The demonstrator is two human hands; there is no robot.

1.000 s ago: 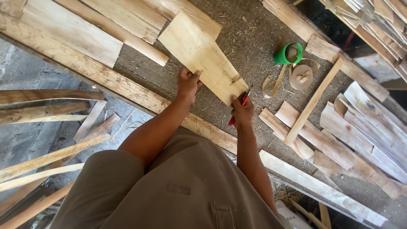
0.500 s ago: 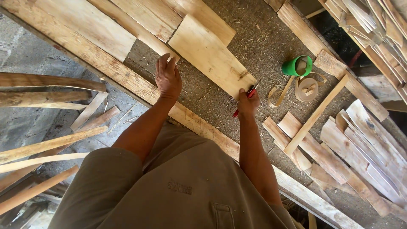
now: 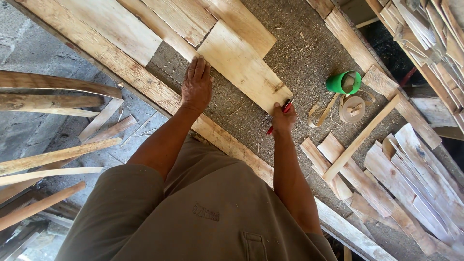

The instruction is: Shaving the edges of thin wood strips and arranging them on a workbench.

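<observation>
A pale wooden board (image 3: 241, 65) lies flat on the grey work surface (image 3: 295, 48), slanting from upper left to lower right. My left hand (image 3: 195, 84) rests flat with fingers spread at the board's near left edge, beside a long plank (image 3: 111, 60). My right hand (image 3: 282, 119) is closed around a red pencil (image 3: 287, 106) whose tip touches the board's lower right corner.
A green cup (image 3: 344, 82) and a roll of tape (image 3: 352, 108) sit right of the board. Wood offcuts and thin slats (image 3: 406, 179) are piled at the right. Loose sticks (image 3: 53, 157) lie on the concrete floor at the left.
The board has been laid down flat on the surface. My left hand has let go of its end and moved up to its left edge. My right hand stays at the lower corner.
</observation>
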